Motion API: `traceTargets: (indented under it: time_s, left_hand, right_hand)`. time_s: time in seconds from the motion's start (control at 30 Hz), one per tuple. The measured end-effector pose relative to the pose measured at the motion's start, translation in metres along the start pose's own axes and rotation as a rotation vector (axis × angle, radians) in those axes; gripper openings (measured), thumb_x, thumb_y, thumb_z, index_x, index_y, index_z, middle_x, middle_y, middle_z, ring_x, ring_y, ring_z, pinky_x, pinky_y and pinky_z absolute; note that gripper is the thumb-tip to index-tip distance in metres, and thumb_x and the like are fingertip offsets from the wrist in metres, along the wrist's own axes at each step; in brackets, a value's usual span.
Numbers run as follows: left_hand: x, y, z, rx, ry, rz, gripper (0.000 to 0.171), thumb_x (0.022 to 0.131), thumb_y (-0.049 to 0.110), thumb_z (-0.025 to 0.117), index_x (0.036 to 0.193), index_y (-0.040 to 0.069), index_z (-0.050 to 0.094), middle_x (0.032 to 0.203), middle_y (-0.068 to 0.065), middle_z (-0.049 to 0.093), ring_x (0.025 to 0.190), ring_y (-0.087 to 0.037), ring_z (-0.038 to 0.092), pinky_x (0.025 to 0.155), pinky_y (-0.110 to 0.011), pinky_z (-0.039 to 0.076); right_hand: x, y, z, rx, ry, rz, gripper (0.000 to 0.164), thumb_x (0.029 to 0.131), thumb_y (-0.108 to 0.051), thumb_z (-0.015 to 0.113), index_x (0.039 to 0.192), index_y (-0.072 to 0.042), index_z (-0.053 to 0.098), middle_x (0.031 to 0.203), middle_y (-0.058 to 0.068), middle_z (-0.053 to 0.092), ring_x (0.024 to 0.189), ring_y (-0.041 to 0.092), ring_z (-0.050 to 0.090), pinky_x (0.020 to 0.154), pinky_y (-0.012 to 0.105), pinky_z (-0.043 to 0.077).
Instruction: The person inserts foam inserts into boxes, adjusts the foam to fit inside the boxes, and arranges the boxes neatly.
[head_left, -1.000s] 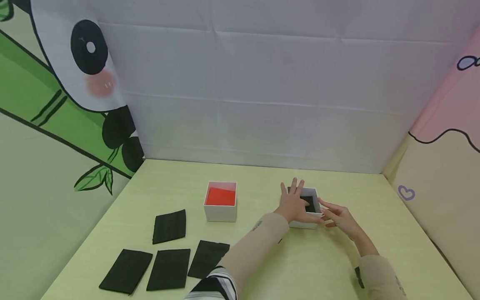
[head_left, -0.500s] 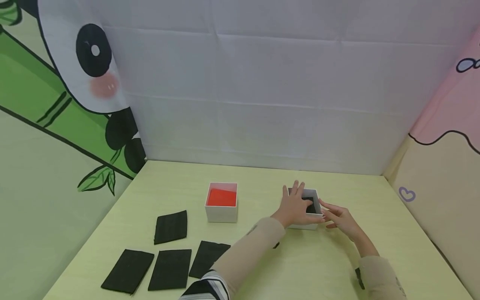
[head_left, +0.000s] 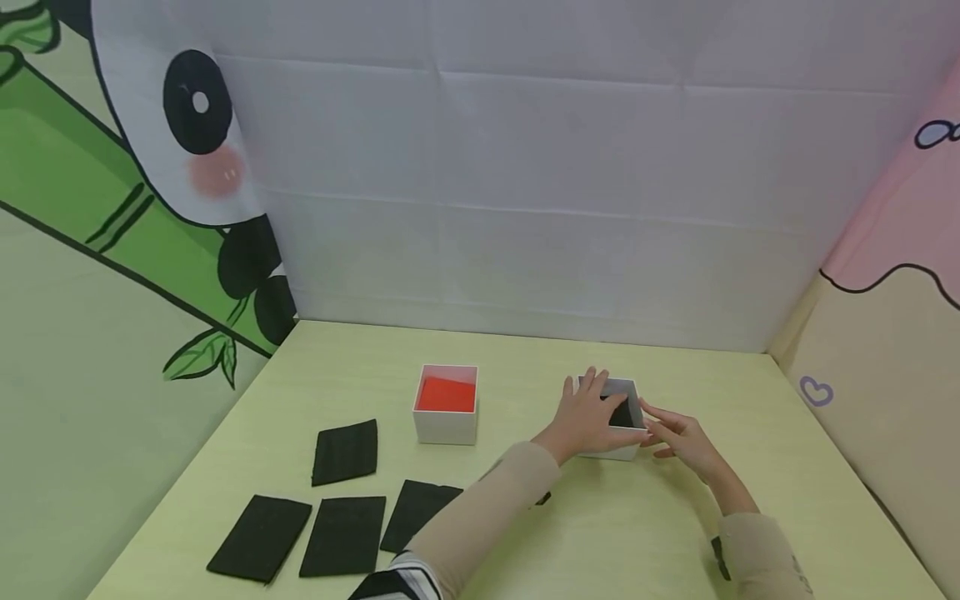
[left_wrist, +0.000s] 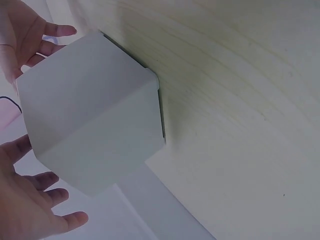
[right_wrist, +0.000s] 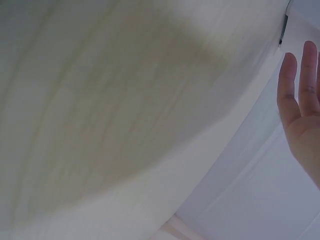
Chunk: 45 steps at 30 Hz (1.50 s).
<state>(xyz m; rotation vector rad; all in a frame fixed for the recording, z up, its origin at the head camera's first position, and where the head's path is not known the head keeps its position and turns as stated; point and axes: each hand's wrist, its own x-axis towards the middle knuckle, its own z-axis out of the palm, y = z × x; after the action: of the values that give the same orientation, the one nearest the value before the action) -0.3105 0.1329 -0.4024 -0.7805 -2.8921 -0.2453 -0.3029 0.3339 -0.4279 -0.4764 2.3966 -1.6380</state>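
A white open box (head_left: 624, 454) stands on the right half of the table. Black flat material (head_left: 621, 415) lies inside it, partly hidden by my left hand (head_left: 585, 421). That hand spreads over the left part of the box, its thumb along the near rim. My right hand (head_left: 678, 433) touches the box's near right corner with its fingertips. In the left wrist view, the box's outer walls (left_wrist: 95, 110) show between my left hand (left_wrist: 30, 200) and right hand (left_wrist: 22, 37). Straight fingers of my right hand (right_wrist: 302, 105) show in the right wrist view.
Another white box (head_left: 446, 429) holds a red piece (head_left: 446, 394) left of the hands. Several black flat squares lie at the front left, among them one (head_left: 345, 452) at the back and one (head_left: 342, 536) in front. A pale wall (head_left: 525, 208) closes the far side.
My left forearm has dropped a little and shifted left. The black material at the box's back left corner no longer shows above the rim. My right hand has stayed almost still.
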Motion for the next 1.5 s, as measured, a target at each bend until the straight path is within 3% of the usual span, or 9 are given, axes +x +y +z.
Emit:
traceTargets:
  time_s: [0.13,0.33,0.77,1.17,1.5]
  left_hand:
    - [-0.006,0.000,-0.003,0.002,0.013,0.014,0.073,0.078,0.074,0.031,0.134,0.029,0.041,0.140,-0.006,0.031,0.129,-0.025,0.022,0.097,-0.050,0.024]
    - [-0.016,-0.001,-0.004,-0.004,0.054,0.024,0.071,0.079,0.072,0.034,0.130,0.025,0.047,0.134,-0.005,0.038,0.123,-0.022,0.030,0.093,-0.047,0.030]
    - [-0.029,-0.007,-0.012,-0.051,0.098,0.003,0.066,0.080,0.068,0.037,0.126,0.022,0.052,0.131,-0.003,0.042,0.124,-0.021,0.030,0.092,-0.045,0.031]
    - [-0.045,-0.006,-0.025,-0.124,0.141,0.017,0.063,0.082,0.063,0.042,0.128,0.019,0.050,0.131,-0.004,0.041,0.122,-0.018,0.033,0.090,-0.041,0.034]
    - [-0.060,-0.009,-0.034,-0.150,0.081,0.016,0.064,0.083,0.062,0.042,0.131,0.020,0.047,0.134,-0.005,0.039,0.123,-0.018,0.032,0.092,-0.038,0.033]
  right_hand:
    - [0.000,0.002,0.001,-0.017,0.023,0.006,0.047,0.094,-0.019,0.047,0.132,0.004,0.034,0.106,0.024,0.058,0.080,0.018,0.062,0.067,0.044,0.049]
    - [0.000,0.004,0.002,-0.021,0.038,-0.002,0.046,0.094,-0.020,0.047,0.133,0.002,0.035,0.102,0.015,0.062,0.078,0.017,0.063,0.067,0.045,0.049]
    - [0.000,0.003,0.004,-0.034,0.051,0.014,0.047,0.094,-0.020,0.047,0.133,0.003,0.035,0.106,0.028,0.057,0.084,0.041,0.059,0.066,0.043,0.049]
    - [-0.001,0.002,0.004,-0.029,0.053,0.022,0.047,0.094,-0.020,0.048,0.133,0.002,0.035,0.106,0.026,0.057,0.083,0.038,0.060,0.066,0.044,0.049]
    - [-0.003,-0.003,0.005,-0.023,0.049,0.006,0.046,0.094,-0.019,0.047,0.132,0.005,0.034,0.103,0.026,0.059,0.085,0.043,0.058,0.066,0.045,0.049]
